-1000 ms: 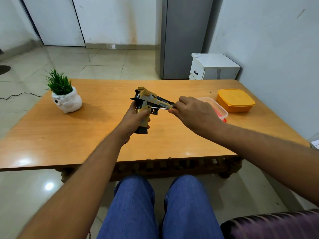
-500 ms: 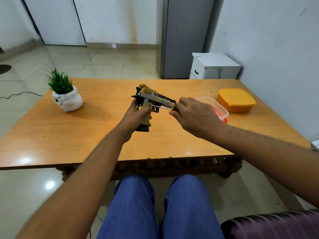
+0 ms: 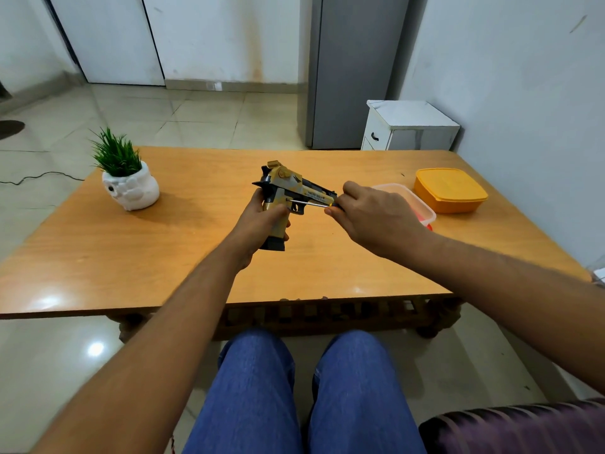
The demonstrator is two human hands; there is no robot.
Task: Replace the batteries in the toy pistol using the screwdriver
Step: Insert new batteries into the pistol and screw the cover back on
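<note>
A gold and black toy pistol (image 3: 288, 186) is held upright above the middle of the wooden table (image 3: 163, 250). My left hand (image 3: 258, 224) grips its handle, and the black base of the grip shows below my fingers. My right hand (image 3: 373, 216) pinches the handle of a thin screwdriver (image 3: 307, 203). Its metal shaft runs left and its tip rests on the pistol's side, just above the trigger. The screwdriver's handle is mostly hidden in my fingers.
A clear plastic box (image 3: 415, 204) with something red in it sits behind my right hand. Beside it at the right stands a closed orange box (image 3: 450, 190). A white owl pot with a green plant (image 3: 126, 178) is at the table's left.
The pistol and both hands stay in nearly the same place. My right hand has shifted slightly on the screwdriver, whose tip remains at the pistol's side.
</note>
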